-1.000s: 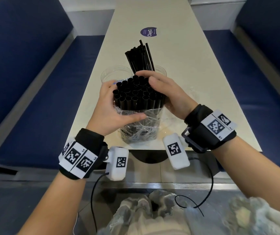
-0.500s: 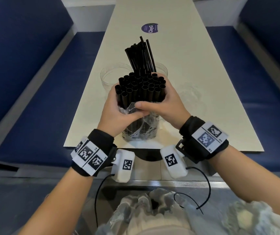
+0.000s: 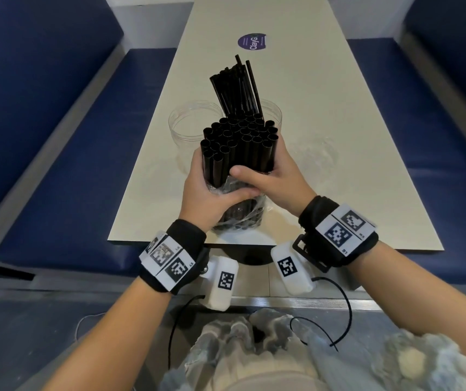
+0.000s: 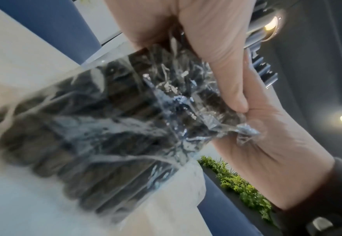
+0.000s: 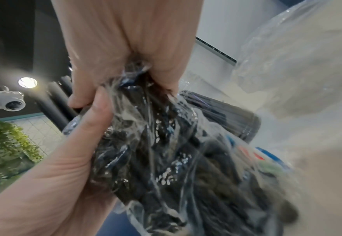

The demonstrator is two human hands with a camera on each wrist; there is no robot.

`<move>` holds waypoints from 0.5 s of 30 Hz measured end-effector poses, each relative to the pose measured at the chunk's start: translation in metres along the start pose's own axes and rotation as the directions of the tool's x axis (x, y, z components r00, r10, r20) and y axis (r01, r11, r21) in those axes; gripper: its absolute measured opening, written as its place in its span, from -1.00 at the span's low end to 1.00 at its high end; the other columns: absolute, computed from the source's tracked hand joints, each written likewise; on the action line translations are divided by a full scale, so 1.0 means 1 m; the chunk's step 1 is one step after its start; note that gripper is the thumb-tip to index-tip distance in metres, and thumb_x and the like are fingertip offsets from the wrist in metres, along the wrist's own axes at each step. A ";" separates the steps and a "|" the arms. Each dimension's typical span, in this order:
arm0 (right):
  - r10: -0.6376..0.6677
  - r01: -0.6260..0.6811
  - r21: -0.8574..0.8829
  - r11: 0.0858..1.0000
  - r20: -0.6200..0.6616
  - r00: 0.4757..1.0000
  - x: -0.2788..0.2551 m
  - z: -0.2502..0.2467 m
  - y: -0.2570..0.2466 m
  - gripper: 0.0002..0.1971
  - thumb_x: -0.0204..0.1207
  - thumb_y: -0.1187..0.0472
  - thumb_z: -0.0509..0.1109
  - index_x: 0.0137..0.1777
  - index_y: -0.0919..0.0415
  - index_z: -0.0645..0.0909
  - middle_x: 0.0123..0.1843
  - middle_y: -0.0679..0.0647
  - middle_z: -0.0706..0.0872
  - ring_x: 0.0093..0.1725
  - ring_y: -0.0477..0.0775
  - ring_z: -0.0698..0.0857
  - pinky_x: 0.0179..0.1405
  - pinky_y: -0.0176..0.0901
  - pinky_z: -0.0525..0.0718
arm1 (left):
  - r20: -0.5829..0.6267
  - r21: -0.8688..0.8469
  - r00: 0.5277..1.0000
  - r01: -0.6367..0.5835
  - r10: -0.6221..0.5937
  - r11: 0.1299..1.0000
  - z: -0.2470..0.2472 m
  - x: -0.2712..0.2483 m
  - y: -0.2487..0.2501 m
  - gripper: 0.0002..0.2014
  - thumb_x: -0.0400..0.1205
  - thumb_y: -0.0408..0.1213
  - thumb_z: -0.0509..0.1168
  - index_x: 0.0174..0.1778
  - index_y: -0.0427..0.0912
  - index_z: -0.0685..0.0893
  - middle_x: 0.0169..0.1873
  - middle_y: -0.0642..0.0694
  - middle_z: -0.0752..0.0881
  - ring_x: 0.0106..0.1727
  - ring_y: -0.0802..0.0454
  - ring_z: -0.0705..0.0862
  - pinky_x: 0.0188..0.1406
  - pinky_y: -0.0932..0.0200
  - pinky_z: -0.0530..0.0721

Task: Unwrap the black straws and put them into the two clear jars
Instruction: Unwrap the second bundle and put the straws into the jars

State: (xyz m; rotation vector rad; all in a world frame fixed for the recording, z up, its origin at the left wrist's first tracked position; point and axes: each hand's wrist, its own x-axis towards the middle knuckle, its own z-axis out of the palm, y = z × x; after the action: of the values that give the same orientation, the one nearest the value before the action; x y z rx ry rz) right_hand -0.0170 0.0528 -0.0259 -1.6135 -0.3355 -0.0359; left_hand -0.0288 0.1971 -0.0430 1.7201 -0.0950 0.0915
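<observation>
Both forearms came in from the near edge, bare, each wrist in a black band with coded tags. Left hand point(image 3: 208, 193) was curled, thumb lying across the front, fingers out of sight behind. Right hand point(image 3: 272, 179) was curled from the other side, thumb point(image 3: 247, 175) pointing left just above the left thumb, the two hands touching. Both hands were clamped tight round what they held.

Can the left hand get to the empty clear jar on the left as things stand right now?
Probably not yet. The left hand is wrapped around the bundle of thick straws and its plastic wrap, sharing the hold with the right hand. The empty jar sits just beyond, with nothing between.
</observation>
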 end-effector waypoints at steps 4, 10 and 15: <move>0.004 -0.004 0.020 1.000 0.008 1.000 -0.004 0.002 0.014 -0.41 0.39 0.29 0.45 0.33 -0.02 0.26 0.21 -0.13 0.53 0.21 -0.35 0.55 0.23 -0.43 0.56 | -0.031 0.026 0.999 0.016 -0.015 1.000 0.002 -0.005 -0.010 -0.21 0.10 -0.09 0.64 0.25 0.00 0.49 0.11 0.03 0.71 0.22 0.01 0.70 0.22 -0.17 0.68; 0.025 -0.024 -0.017 1.000 0.048 0.999 -0.002 0.004 0.013 -0.45 0.37 0.22 0.47 0.25 -0.15 0.28 0.17 -0.20 0.53 0.20 -0.30 0.57 0.23 -0.37 0.59 | -0.071 0.046 0.997 -0.002 0.005 0.999 0.004 -0.008 -0.015 -0.23 0.20 -0.26 0.66 0.30 -0.12 0.47 0.07 0.10 0.70 0.15 0.22 0.70 0.19 0.07 0.71; 0.017 -0.014 -0.044 0.999 0.076 0.997 -0.002 0.009 0.004 -0.18 0.07 0.10 0.67 0.28 -0.17 0.27 0.25 -0.16 0.53 0.33 -0.13 0.54 0.40 -0.24 0.51 | -0.161 -0.036 0.986 -0.045 0.039 0.998 0.009 -0.012 -0.019 -0.31 0.35 -0.51 0.54 0.31 -0.03 0.39 0.05 0.19 0.63 0.07 0.41 0.67 0.09 0.34 0.67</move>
State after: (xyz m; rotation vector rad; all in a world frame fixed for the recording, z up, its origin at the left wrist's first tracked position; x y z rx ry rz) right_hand -0.0194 0.0609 -0.0312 -1.6633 -0.3834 0.0307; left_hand -0.0385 0.1909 -0.0641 1.6655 -0.0137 0.2569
